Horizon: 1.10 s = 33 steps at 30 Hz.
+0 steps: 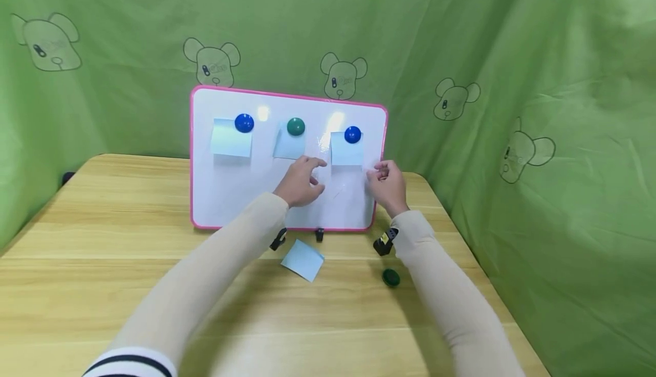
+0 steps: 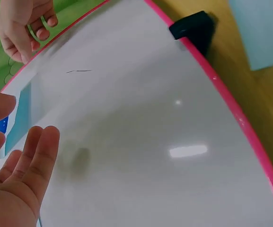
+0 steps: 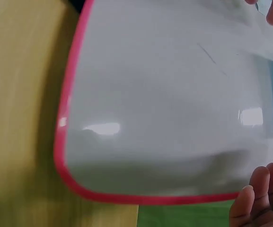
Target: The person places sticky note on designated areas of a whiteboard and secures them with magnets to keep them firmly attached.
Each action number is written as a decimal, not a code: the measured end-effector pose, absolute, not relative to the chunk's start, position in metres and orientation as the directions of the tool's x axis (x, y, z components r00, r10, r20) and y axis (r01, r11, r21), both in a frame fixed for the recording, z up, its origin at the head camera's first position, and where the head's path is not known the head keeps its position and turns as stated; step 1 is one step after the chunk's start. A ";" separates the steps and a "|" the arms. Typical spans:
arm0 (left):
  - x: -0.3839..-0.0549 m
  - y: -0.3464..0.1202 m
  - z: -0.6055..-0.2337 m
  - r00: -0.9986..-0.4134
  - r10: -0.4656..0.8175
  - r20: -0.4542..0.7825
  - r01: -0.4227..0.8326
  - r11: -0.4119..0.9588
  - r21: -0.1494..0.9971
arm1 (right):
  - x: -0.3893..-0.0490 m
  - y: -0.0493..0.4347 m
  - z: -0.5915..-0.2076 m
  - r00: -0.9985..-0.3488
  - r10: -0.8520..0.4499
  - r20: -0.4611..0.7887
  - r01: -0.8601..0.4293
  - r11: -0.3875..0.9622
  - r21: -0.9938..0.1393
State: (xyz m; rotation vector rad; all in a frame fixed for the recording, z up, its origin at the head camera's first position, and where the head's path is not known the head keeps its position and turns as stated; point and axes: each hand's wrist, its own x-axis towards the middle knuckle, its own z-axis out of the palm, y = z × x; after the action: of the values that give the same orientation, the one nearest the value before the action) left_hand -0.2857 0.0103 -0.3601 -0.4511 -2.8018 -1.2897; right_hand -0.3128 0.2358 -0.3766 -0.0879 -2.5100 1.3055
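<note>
A whiteboard [image 1: 246,195] with a pink frame leans upright on the table. Three blue sticky notes hang on it: the left note [image 1: 230,140] under a blue magnet [image 1: 244,123], the middle note [image 1: 289,144] under a green magnet [image 1: 295,126], the right note [image 1: 347,152] under another blue magnet [image 1: 352,134]. My left hand [image 1: 301,182] hovers before the board below the middle note, thumb and fingers apart and empty. Close by the board's right edge, my right hand [image 1: 388,186] has loosely bent fingers with nothing in them.
On the table before the board lie a loose blue sticky note [image 1: 303,260] and a dark green magnet [image 1: 391,278]. A small black clip [image 1: 320,234] sits at the board's bottom edge. Green curtain [image 1: 512,52] surrounds the table [image 1: 92,240] behind and at the sides.
</note>
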 end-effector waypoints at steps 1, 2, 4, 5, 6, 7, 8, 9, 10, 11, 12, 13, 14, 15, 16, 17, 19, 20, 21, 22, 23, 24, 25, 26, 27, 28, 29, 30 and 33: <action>-0.284 0.009 -0.361 -0.957 0.256 0.138 0.273 0.621 0.735 | -0.310 0.238 -0.378 -0.953 0.189 0.237 -0.084 0.586 -0.806; -0.282 0.007 -0.362 -0.955 0.262 0.137 0.276 0.625 0.730 | -0.307 0.239 -0.380 -0.955 0.183 0.235 -0.085 0.588 -0.804; -0.279 0.003 -0.365 -0.953 0.272 0.133 0.281 0.631 0.723 | -0.301 0.242 -0.383 -0.959 0.166 0.228 -0.087 0.596 -0.799; -0.277 0.002 -0.367 -0.951 0.279 0.133 0.287 0.632 0.720 | -0.299 0.244 -0.385 -0.961 0.155 0.228 -0.091 0.601 -0.794; -0.276 0.000 -0.368 -0.949 0.285 0.134 0.291 0.634 0.716 | -0.296 0.245 -0.387 -0.964 0.144 0.225 -0.094 0.608 -0.788; -0.274 -0.001 -0.370 -0.948 0.290 0.133 0.295 0.636 0.713 | -0.293 0.246 -0.388 -0.966 0.133 0.222 -0.098 0.609 -0.787; -0.273 -0.003 -0.371 -0.947 0.295 0.130 0.297 0.637 0.711 | -0.291 0.247 -0.390 -0.968 0.119 0.222 -0.104 0.614 -0.783; -0.272 -0.005 -0.373 -0.946 0.300 0.127 0.298 0.639 0.710 | -0.288 0.249 -0.392 -0.970 0.106 0.219 -0.108 0.616 -0.780; -0.271 -0.006 -0.374 -0.944 0.306 0.123 0.300 0.639 0.708 | -0.285 0.250 -0.394 -0.972 0.093 0.217 -0.114 0.619 -0.777; -0.269 -0.008 -0.376 -0.943 0.312 0.118 0.301 0.642 0.706 | -0.283 0.251 -0.395 -0.973 0.081 0.216 -0.119 0.625 -0.772; -0.268 -0.009 -0.377 -0.941 0.318 0.111 0.301 0.648 0.700 | -0.280 0.253 -0.397 -0.975 0.070 0.211 -0.122 0.627 -0.770; -0.267 -0.011 -0.379 -0.940 0.324 0.103 0.301 0.652 0.696 | -0.277 0.254 -0.398 -0.977 0.060 0.204 -0.122 0.628 -0.768; -0.266 -0.012 -0.381 -0.939 0.332 0.094 0.301 0.656 0.692 | -0.274 0.256 -0.400 -0.979 0.052 0.197 -0.121 0.631 -0.766; -0.265 -0.014 -0.383 -0.936 0.341 0.085 0.303 0.661 0.687 | -0.271 0.258 -0.402 -0.981 0.045 0.187 -0.117 0.635 -0.764; -0.265 -0.015 -0.385 -0.934 0.349 0.074 0.303 0.668 0.680 | -0.269 0.260 -0.403 -0.983 0.037 0.178 -0.114 0.638 -0.762; -0.264 -0.017 -0.387 -0.932 0.357 0.063 0.304 0.675 0.672 | -0.266 0.262 -0.405 -0.986 0.030 0.166 -0.109 0.638 -0.762; -0.263 -0.020 -0.391 -0.927 0.372 0.044 0.306 0.685 0.661 | -0.261 0.266 -0.409 -0.990 0.018 0.139 -0.095 0.647 -0.757; -0.262 -0.021 -0.392 -0.925 0.378 0.036 0.306 0.689 0.657 | -0.259 0.268 -0.410 -0.992 0.009 0.128 -0.091 0.651 -0.754; -0.262 -0.022 -0.394 -0.924 0.382 0.029 0.307 0.692 0.653 | -0.257 0.270 -0.411 -0.993 0.000 0.120 -0.091 0.655 -0.750; -0.261 -0.023 -0.396 -0.922 0.387 0.024 0.308 0.693 0.652 | -0.254 0.272 -0.413 -0.994 -0.010 0.112 -0.091 0.654 -0.751; -0.260 -0.024 -0.397 -0.920 0.392 0.021 0.310 0.694 0.650 | -0.252 0.273 -0.414 -0.995 -0.022 0.100 -0.090 0.650 -0.754; -0.260 -0.025 -0.399 -0.918 0.396 0.017 0.311 0.692 0.651 | -0.249 0.275 -0.414 -0.996 -0.030 0.085 -0.084 0.647 -0.758; -0.259 -0.025 -0.400 -0.915 0.403 0.013 0.313 0.689 0.654 | -0.246 0.276 -0.415 -0.997 -0.040 0.070 -0.079 0.637 -0.767; -0.258 -0.026 -0.402 -0.912 0.410 0.009 0.315 0.686 0.656 | -0.244 0.278 -0.416 -0.997 -0.047 0.056 -0.073 0.632 -0.772; -0.258 -0.026 -0.403 -0.908 0.418 0.005 0.318 0.682 0.659 | -0.241 0.280 -0.418 -0.998 -0.052 0.039 -0.063 0.626 -0.777; -0.257 -0.027 -0.405 -0.905 0.426 0.002 0.321 0.679 0.660 | -0.239 0.283 -0.419 -0.998 -0.057 0.022 -0.053 0.623 -0.781; -0.256 -0.027 -0.406 -0.900 0.435 0.000 0.327 0.677 0.659 | -0.236 0.285 -0.420 -0.998 -0.064 0.007 -0.046 0.622 -0.782; -0.256 -0.027 -0.408 -0.897 0.441 -0.002 0.330 0.675 0.660 | -0.234 0.288 -0.422 -0.998 -0.070 -0.001 -0.043 0.629 -0.776; -0.254 -0.028 -0.413 -0.893 0.451 0.005 0.338 0.662 0.669 | -0.229 0.297 -0.429 -0.995 -0.097 -0.033 -0.038 0.647 -0.761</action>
State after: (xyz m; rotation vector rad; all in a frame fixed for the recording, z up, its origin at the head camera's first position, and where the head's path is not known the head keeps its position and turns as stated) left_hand -0.2539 -0.0278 -0.4131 -0.7201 -3.0088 -1.1565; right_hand -0.2287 0.2965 -0.4292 0.1200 -2.9145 1.3446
